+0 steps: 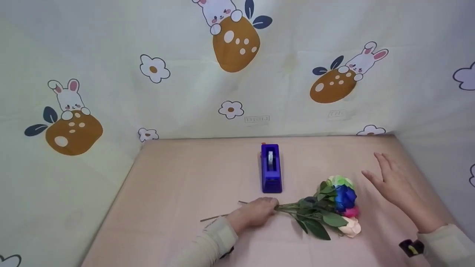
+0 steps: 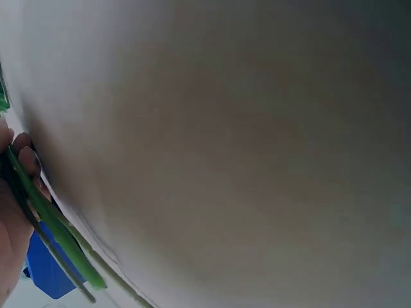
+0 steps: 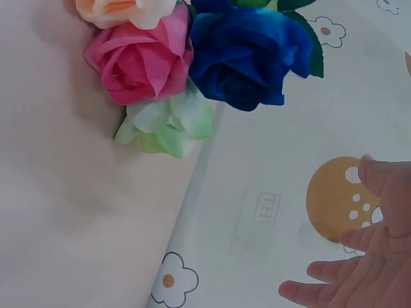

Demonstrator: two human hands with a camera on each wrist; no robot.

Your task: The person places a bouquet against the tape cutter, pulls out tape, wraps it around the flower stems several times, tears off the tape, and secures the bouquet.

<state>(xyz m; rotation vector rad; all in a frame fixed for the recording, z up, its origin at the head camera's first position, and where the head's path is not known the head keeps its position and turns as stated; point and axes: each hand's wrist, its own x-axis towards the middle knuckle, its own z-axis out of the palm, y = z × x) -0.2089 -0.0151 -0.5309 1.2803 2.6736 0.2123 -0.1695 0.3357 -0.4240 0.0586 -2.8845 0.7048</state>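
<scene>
A bunch of artificial roses (image 1: 345,198) lies across the table's front right, its green, blue, pink and peach heads pointing right. My left hand (image 1: 254,213) grips the gathered stems near their middle, and the bare stem ends stick out to its left. In the left wrist view, green stems (image 2: 70,250) run through the curled fingers at the left edge. My right hand (image 1: 397,185) is raised to the right of the flower heads, fingers spread, touching nothing. In the right wrist view, the pink rose (image 3: 141,61) and blue rose (image 3: 247,61) show apart from that hand.
A blue tape dispenser (image 1: 271,168) with a tape roll in it stands just behind the stems. The pinkish table (image 1: 178,170) is bounded at the back and sides by a pale cloth (image 1: 185,96) printed with rabbits and flowers.
</scene>
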